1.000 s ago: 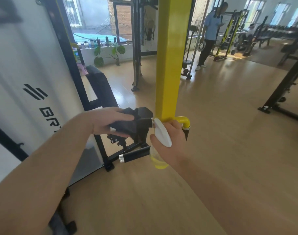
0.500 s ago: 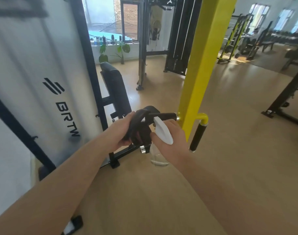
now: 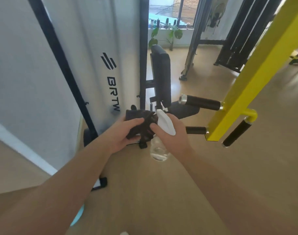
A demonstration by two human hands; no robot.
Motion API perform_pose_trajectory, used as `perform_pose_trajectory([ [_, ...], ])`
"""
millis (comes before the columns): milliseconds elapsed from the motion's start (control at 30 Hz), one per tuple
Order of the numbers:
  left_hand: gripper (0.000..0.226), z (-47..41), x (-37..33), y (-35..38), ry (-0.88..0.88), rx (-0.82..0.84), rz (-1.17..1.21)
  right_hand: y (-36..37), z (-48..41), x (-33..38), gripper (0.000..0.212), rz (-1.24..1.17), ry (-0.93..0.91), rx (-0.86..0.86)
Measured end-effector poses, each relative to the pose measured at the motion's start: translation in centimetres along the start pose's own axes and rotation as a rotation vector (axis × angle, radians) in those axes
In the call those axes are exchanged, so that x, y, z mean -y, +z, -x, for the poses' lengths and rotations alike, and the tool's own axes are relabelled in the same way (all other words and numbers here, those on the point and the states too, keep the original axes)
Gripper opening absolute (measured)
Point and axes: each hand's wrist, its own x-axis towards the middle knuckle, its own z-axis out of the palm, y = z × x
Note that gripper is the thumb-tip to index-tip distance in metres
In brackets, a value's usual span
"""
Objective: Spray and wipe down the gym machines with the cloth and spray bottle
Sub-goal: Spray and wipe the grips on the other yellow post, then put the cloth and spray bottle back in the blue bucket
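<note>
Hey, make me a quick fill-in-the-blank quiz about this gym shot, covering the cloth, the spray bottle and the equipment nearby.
1. The cloth is gripped by the person's ___ hand.
2. The spray bottle has a ___ head.
3. The post carrying the black handles is painted ___.
4. The pale panel bears the letters ___.

Missing words: left; white; yellow; BRTW.

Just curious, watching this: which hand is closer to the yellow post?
Right. The right hand, gripping the spray bottle, sits left of the yellow post; the left hand, gripping the cloth, lies farther left again.
</note>
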Motion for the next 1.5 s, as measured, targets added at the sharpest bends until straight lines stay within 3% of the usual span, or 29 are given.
perform_pose_trajectory([
  [133, 0.036, 2.7, 1.7, -3.0, 0.027, -0.213, 0.151, 3.2, -0.5, 0.0, 0.025, -0.003, -0.038, 0.168],
  [233, 0.027, 5.4, 3.6, -6.0, 0.064, -0.396, 0.242, 6.4, 0.3, 1.2, 0.046, -0.031, -0.043, 0.340],
  [367, 0.032, 9.2, 5.8, -9.6, -0.014, -0.521, 0.360, 10.8, 2.2, 3.4, 0.053, -0.148, -0.044, 0.387],
  [533, 0.021, 13.7, 7.5, -13.2, -0.083, -0.607, 0.542, 16.8, 4.4, 6.4, 0.049, -0.176, -0.110, 0.461],
  [733, 0.018, 19.3, 9.3, -20.5, 0.028, -0.690, 0.626, 25.7, 8.5, 10.0, 0.040, -0.148, -0.136, 0.586],
  [933, 0.030, 24.5, 12.4, -31.7, 0.051, -0.855, 0.717, 36.0, 12.8, 12.3, 0.033, -0.125, -0.134, 0.822],
  [1133, 0.028, 28.7, 15.4, -42.5, 0.047, -0.965, 0.677, 46.9, 16.5, 13.2, 0.052, 0.048, -0.113, 1.039],
  [1300, 0.022, 30.3, 18.7, -48.2, 0.018, -1.203, 0.439, 53.2, 19.5, 12.7, 0.034, 0.211, -0.068, 1.156],
  [1500, 0.021, 29.6, 24.9, -50.8, -0.036, -1.187, 0.812, 60.3, 22.2, 8.0, 0.021, 0.300, 0.120, 1.201],
])
